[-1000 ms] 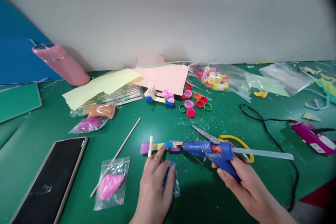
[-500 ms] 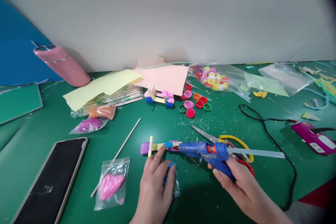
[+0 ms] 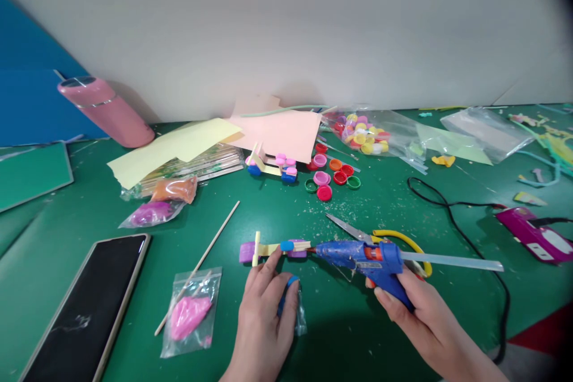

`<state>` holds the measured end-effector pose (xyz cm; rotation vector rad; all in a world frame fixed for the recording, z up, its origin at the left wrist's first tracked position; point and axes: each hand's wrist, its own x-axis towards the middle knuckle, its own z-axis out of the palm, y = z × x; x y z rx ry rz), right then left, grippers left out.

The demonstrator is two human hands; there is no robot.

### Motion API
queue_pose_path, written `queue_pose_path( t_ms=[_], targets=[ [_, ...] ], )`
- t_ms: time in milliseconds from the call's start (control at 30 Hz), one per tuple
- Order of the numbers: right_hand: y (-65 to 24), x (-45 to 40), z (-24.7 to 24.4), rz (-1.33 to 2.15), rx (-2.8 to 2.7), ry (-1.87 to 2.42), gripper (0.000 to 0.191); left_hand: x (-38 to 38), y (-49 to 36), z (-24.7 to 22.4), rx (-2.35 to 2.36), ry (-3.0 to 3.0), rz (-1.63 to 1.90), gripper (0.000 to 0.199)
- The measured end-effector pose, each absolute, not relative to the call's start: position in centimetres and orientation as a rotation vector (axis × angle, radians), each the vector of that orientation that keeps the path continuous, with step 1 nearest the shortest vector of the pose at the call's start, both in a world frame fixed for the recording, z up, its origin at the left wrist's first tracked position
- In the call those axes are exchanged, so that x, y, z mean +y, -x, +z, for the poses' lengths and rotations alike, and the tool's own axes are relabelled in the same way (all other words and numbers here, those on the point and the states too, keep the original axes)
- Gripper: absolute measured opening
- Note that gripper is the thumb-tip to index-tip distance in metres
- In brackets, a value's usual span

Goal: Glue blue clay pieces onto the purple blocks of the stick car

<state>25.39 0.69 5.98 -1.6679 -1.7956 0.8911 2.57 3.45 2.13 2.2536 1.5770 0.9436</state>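
Observation:
My right hand grips a blue hot glue gun, a clear glue stick jutting from its back. The gun's nozzle points left, just off the right end of a small craft-stick model with purple parts and a blue lump on top. A finger of my left hand rests on this model. Thumb and bent index finger of that hand close on a bit of blue clay; more blue and a clear bag show beneath, partly hidden. Scissors lie behind the gun.
A similar small model and loose bottle caps sit farther back. Left are bagged pink clay, a wooden stick, a phone and a pink bottle. A black cord and purple power strip lie right.
My right hand has drawn the glue gun a little to the right, its nozzle pulling back from the model's top. My left hand and the model have stayed in place.

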Motion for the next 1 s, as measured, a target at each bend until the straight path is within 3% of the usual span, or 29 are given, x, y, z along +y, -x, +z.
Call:
queue_pose_path(
  t_ms=[1000],
  targets=[
    [-24.5,1.1,6.0,0.788,-1.813,1.64,0.02,3.3,-2.5,2.0,1.579,-2.281,0.937,0.011]
  ],
)
